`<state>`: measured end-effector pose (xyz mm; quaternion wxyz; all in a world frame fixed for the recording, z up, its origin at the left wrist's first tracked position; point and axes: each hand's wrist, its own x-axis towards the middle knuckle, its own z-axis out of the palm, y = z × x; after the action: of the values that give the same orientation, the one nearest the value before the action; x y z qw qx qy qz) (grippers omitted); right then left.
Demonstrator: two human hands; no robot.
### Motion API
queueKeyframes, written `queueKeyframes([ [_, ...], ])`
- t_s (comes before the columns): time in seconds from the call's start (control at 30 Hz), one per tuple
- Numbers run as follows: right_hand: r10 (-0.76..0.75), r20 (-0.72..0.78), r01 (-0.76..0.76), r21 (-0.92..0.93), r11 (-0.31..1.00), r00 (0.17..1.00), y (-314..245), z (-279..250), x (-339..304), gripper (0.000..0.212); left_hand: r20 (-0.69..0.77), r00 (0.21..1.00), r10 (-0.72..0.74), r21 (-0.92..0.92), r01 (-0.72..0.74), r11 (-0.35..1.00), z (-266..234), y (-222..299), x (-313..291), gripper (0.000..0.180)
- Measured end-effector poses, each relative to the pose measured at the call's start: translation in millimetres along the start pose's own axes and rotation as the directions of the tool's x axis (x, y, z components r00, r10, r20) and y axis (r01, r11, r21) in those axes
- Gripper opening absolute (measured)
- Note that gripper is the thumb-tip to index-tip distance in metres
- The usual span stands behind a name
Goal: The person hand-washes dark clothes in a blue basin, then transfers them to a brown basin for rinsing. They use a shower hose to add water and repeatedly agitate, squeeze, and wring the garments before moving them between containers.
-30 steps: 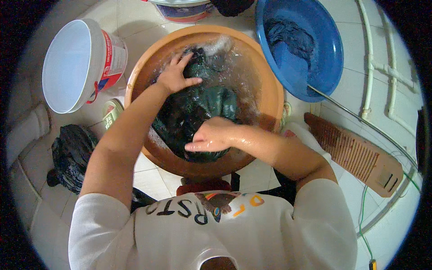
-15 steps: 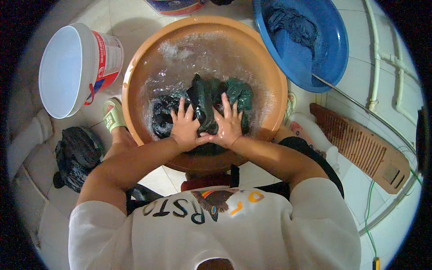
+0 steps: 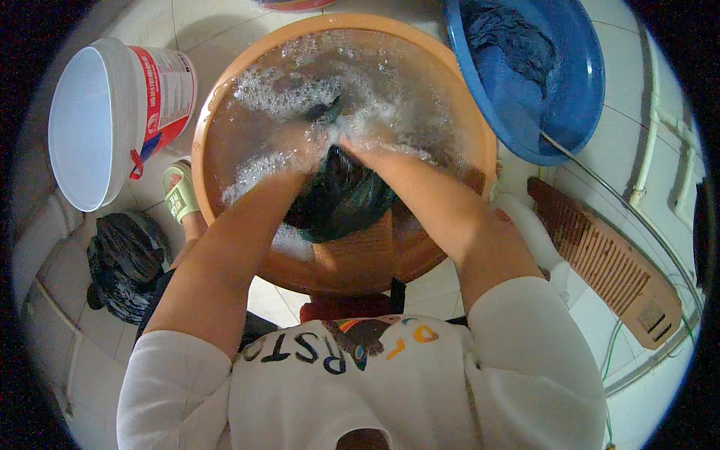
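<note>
A large orange basin (image 3: pixel 217 112) full of soapy water stands on the tiled floor in front of me. A dark green garment (image 3: pixel 341 199) lies in it, partly on a ribbed washboard (image 3: pixel 360 251) leaning against the near wall. My left hand (image 3: pixel 300 146) and my right hand (image 3: pixel 367 142) are side by side in the foam, both pressed onto the far end of the garment. Foam and water hide most of the fingers.
A white bucket (image 3: pixel 90 124) with a red label lies tilted at the left. A blue basin (image 3: pixel 577 82) holding blue cloth sits at the upper right. A brown washboard (image 3: pixel 607 270) lies at the right, a dark cloth pile (image 3: pixel 124 262) at the left, a green slipper (image 3: pixel 180 191) beside the orange basin.
Both hands have pushed the garment away from me along the washboard into the water, churning up foam. The view has moved closer to the basin.
</note>
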<state>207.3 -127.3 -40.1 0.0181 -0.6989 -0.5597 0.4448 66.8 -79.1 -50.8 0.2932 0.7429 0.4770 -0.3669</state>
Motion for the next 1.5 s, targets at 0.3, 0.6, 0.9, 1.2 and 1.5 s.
queueKeyframes([
  [0.3,0.123,-0.099,-0.119,0.046,0.992,0.987,29,-22,66,0.051,-0.078,0.985,-0.154,-0.096,0.146,0.985,-30,-14,46,0.057],
  [0.6,-0.047,-0.101,0.067,0.199,0.978,0.994,44,-76,-4,0.043,0.009,0.902,0.431,-0.964,-0.107,0.244,-60,-84,-1,0.058],
  [0.9,-0.391,0.385,0.307,0.261,0.915,0.836,-23,-104,-118,0.027,0.268,0.723,0.636,0.045,-0.669,0.742,-82,-35,-124,0.053],
  [1.2,-0.091,-0.366,-0.024,-0.299,0.954,0.926,-14,-4,-79,0.079,-0.553,0.806,0.212,-0.094,-0.313,0.945,16,-8,-90,0.069],
  [1.5,-0.257,-0.374,0.061,-0.464,0.884,0.891,22,-1,-20,0.049,-0.389,0.906,0.168,-0.289,-0.293,0.911,22,-12,-13,0.058],
])
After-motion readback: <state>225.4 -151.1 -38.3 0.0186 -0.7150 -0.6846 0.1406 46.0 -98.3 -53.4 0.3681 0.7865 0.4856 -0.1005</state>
